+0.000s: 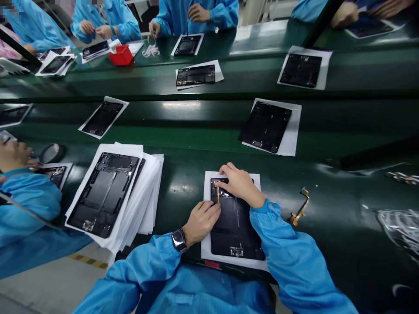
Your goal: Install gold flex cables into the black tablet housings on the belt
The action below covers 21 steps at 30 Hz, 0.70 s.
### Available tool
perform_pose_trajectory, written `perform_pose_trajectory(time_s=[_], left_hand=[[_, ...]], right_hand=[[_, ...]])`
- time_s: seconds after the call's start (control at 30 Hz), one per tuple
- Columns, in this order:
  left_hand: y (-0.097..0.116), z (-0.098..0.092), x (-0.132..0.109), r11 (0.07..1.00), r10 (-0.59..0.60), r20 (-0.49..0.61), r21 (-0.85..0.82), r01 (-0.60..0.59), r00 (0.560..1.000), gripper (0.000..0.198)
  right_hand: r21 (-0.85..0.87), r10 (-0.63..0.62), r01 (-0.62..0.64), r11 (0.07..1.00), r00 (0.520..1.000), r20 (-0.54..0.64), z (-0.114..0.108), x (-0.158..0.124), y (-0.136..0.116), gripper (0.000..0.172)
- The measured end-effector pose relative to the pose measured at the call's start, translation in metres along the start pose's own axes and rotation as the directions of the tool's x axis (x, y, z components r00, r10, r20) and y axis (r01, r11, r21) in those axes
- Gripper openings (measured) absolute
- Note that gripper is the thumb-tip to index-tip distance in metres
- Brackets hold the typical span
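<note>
A long green counter [183, 187] runs under both hands and far out to either side. Beyond the hands, further along it, lie two more shells [265, 126] [103, 117], each on its own paper. Well to the left of the left hand [201, 220] a co-worker's blue sleeve [29, 200] comes in from the edge. Between that sleeve and the left hand is a fanned stack [147, 192] of white paper with a dark frame [104, 192] on top.

Directly under both hands lies the tablet [234, 226], back open and facing up, on a white sheet [206, 248] at the near edge of the counter. The right hand [240, 185] rests on the tablet's far end, fingers spread and laid flat, gripping nothing, with the forefinger tip at the upper end of a strip [218, 195]. The left hand is at the tablet's left edge with its fingers curled, thumb and forefinger pinched together on the strip's lower end. A watch [178, 239] sits on the left wrist.

Near the right hand, off to its right, a gold cable [301, 209] lies loose on the counter. The thin yellow strip stands upright between the two hands, against the tablet's upper left corner.
</note>
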<state>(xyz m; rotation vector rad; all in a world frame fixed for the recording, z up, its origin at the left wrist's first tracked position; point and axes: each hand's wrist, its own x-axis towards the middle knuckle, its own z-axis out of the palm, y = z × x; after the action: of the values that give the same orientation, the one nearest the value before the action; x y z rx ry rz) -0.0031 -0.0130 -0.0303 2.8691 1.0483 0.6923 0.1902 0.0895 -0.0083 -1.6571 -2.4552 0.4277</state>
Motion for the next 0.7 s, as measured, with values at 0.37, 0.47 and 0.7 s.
perform_pose_trajectory(time_s=[0.37,0.47,0.7], left_hand=[[-0.005,-0.008,0.003,0.991,-0.039,0.066,-0.127,0.047,0.997,0.019],[-0.016,-0.014,0.006,0.977,-0.050,0.086,-0.200,0.067,0.995,0.024],[-0.026,-0.026,0.013,0.981,0.067,0.295,-0.195,-0.009,0.953,0.027]], right_hand=[[0.165,-0.007,0.006,0.986,1.000,0.004,-0.015,-0.008,-0.002,0.015],[0.336,-0.050,0.040,0.941,0.999,0.020,-0.030,-0.019,0.001,0.029],[0.466,0.067,-0.113,0.878,0.991,0.115,-0.055,-0.055,-0.007,0.018]])
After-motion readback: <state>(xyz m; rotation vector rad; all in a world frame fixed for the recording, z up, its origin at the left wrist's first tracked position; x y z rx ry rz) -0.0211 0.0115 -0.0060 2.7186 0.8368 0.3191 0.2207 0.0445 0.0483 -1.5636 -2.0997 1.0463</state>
